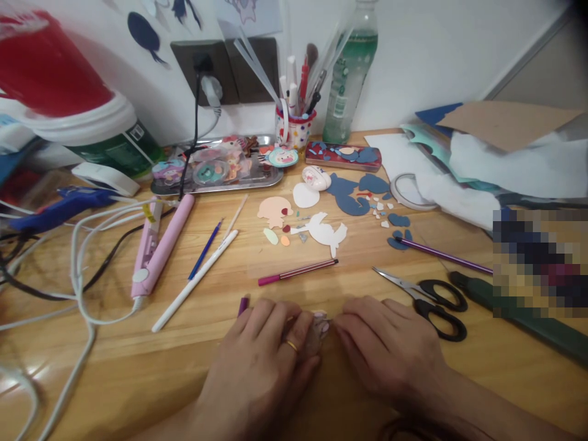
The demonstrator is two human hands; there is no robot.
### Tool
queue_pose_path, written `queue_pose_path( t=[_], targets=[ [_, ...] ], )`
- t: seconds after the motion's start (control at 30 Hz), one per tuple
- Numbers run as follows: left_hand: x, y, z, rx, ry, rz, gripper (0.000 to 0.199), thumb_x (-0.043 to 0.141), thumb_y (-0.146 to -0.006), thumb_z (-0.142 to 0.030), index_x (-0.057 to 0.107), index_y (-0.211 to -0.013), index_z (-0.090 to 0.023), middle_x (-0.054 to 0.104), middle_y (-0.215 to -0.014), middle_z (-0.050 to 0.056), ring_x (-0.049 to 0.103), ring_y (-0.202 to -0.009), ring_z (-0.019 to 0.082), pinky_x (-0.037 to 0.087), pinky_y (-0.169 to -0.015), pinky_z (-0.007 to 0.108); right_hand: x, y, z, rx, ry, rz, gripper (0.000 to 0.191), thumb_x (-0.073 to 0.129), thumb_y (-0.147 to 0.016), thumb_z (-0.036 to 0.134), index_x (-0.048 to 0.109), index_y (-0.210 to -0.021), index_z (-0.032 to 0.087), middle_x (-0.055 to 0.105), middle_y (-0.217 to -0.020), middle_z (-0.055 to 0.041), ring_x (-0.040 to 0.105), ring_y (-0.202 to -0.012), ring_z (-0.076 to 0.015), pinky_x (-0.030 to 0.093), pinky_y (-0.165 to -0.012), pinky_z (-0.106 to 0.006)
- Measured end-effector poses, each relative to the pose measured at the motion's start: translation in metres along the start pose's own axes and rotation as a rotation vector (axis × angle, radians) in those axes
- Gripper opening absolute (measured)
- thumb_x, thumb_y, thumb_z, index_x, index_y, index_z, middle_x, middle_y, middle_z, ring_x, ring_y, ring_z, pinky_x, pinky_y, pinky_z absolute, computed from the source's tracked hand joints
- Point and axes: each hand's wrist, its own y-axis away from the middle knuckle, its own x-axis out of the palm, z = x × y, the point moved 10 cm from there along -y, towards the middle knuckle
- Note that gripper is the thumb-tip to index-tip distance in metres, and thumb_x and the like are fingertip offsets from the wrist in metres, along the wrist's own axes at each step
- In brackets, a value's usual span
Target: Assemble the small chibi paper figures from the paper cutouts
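At the front of the wooden table, my left hand (266, 343) is closed on a small grey cut-out piece (316, 334) with pale pink parts on it. Its exact shape is partly hidden by my fingers. My right hand (386, 343) is closed close by, its fingertips at the right edge of that piece; what they pinch, if anything, I cannot make out. A purple pen cap (243, 305) pokes out beside my left hand. Beyond the hands lies a magenta felt-tip pen (297, 272). Black-handled scissors (425, 294) rest open to the right of my right hand.
White (326, 233), peach (274, 210) and blue cut-outs (351, 196) lie mid-table. A metal tray (271, 182), pen cup (296, 128) and green bottle (351, 79) stand behind. Left are a pink hair straightener (172, 245), a white pen (195, 282) and cables; right, a purple pen (445, 254).
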Motion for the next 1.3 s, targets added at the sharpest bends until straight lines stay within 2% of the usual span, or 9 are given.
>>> queue_pose_path(
  t=[0.2, 0.3, 0.4, 0.53, 0.6, 0.73, 0.87, 1.03, 1.3],
  targets=[
    [-0.001, 0.001, -0.002, 0.015, 0.000, -0.020, 0.030, 0.057, -0.079, -0.027, 0.058, -0.105, -0.013, 0.061, -0.090, 0.009, 0.052, -0.079, 0.025, 0.050, -0.066, 0.044, -0.001, 0.001, 0.001, -0.012, -0.010, -0.011, 0.014, 0.049, -0.078, 0.009, 0.061, -0.074, 0.014, 0.061, -0.070, -0.0045, 0.050, -0.063, -0.0152, 0.034, -0.057, -0.028],
    [-0.003, 0.002, -0.002, 0.018, -0.026, -0.045, 0.032, 0.060, -0.077, -0.031, 0.058, -0.103, -0.013, 0.062, -0.088, 0.009, 0.053, -0.078, 0.025, 0.049, -0.065, 0.043, -0.001, 0.002, -0.005, 0.042, 0.037, -0.007, 0.012, 0.051, -0.078, 0.010, 0.060, -0.073, 0.015, 0.061, -0.071, -0.0044, 0.050, -0.062, -0.0152, 0.033, -0.057, -0.029],
    [-0.008, 0.004, -0.005, 0.045, -0.069, -0.076, 0.046, 0.064, -0.072, -0.046, 0.057, -0.102, -0.012, 0.063, -0.085, 0.008, 0.053, -0.076, 0.025, 0.046, -0.069, 0.044, -0.003, 0.002, -0.011, 0.084, 0.044, -0.022, 0.009, 0.053, -0.079, 0.011, 0.060, -0.074, 0.015, 0.062, -0.072, -0.0051, 0.051, -0.063, -0.0152, 0.034, -0.057, -0.028],
    [-0.016, 0.007, -0.008, 0.071, -0.071, -0.117, 0.075, 0.052, -0.063, -0.073, 0.057, -0.101, -0.009, 0.063, -0.079, 0.008, 0.053, -0.070, 0.023, 0.043, -0.070, 0.041, -0.004, -0.001, -0.015, 0.104, -0.012, -0.037, 0.009, 0.051, -0.081, 0.011, 0.059, -0.077, 0.014, 0.061, -0.073, -0.0060, 0.053, -0.068, -0.0157, 0.035, -0.059, -0.028],
    [-0.021, 0.008, -0.009, 0.068, -0.085, -0.143, 0.068, 0.055, -0.066, -0.068, 0.057, -0.101, -0.010, 0.064, -0.083, 0.007, 0.053, -0.073, 0.022, 0.042, -0.070, 0.038, -0.004, -0.001, -0.017, 0.123, -0.036, -0.035, 0.009, 0.051, -0.081, 0.011, 0.059, -0.077, 0.013, 0.061, -0.073, -0.0060, 0.053, -0.068, -0.0155, 0.036, -0.060, -0.028],
    [-0.021, 0.011, -0.017, 0.126, -0.106, -0.144, 0.041, 0.060, -0.076, -0.042, 0.054, -0.107, -0.015, 0.065, -0.095, 0.002, 0.053, -0.076, 0.018, 0.040, -0.070, 0.031, -0.001, -0.001, -0.020, 0.151, -0.096, -0.020, 0.011, 0.050, -0.081, 0.012, 0.060, -0.077, 0.014, 0.060, -0.073, -0.0049, 0.052, -0.067, -0.0152, 0.035, -0.059, -0.028],
    [-0.011, 0.010, -0.016, 0.083, -0.138, -0.068, 0.044, 0.057, -0.076, -0.047, 0.055, -0.111, -0.020, 0.064, -0.103, 0.000, 0.052, -0.079, 0.018, 0.040, -0.071, 0.032, 0.004, -0.003, -0.019, 0.151, -0.125, 0.017, 0.012, 0.049, -0.082, 0.013, 0.061, -0.077, 0.014, 0.060, -0.073, -0.0052, 0.052, -0.067, -0.0158, 0.035, -0.059, -0.028],
    [-0.002, 0.009, -0.014, 0.055, -0.113, 0.006, 0.038, 0.058, -0.077, -0.041, 0.056, -0.110, -0.023, 0.063, -0.103, -0.003, 0.052, -0.079, 0.017, 0.041, -0.068, 0.031, 0.008, -0.002, -0.019, 0.154, -0.121, 0.034, 0.014, 0.049, -0.082, 0.013, 0.062, -0.076, 0.015, 0.061, -0.073, -0.0051, 0.052, -0.067, -0.0161, 0.034, -0.059, -0.029],
    [0.000, 0.009, -0.014, 0.067, -0.100, 0.001, 0.034, 0.058, -0.078, -0.038, 0.057, -0.107, -0.021, 0.064, -0.099, -0.002, 0.051, -0.079, 0.018, 0.041, -0.065, 0.031, 0.007, -0.004, -0.015, 0.112, -0.100, 0.028, 0.013, 0.050, -0.080, 0.011, 0.062, -0.075, 0.014, 0.061, -0.072, -0.0052, 0.051, -0.065, -0.0161, 0.033, -0.058, -0.029]
  ],
)
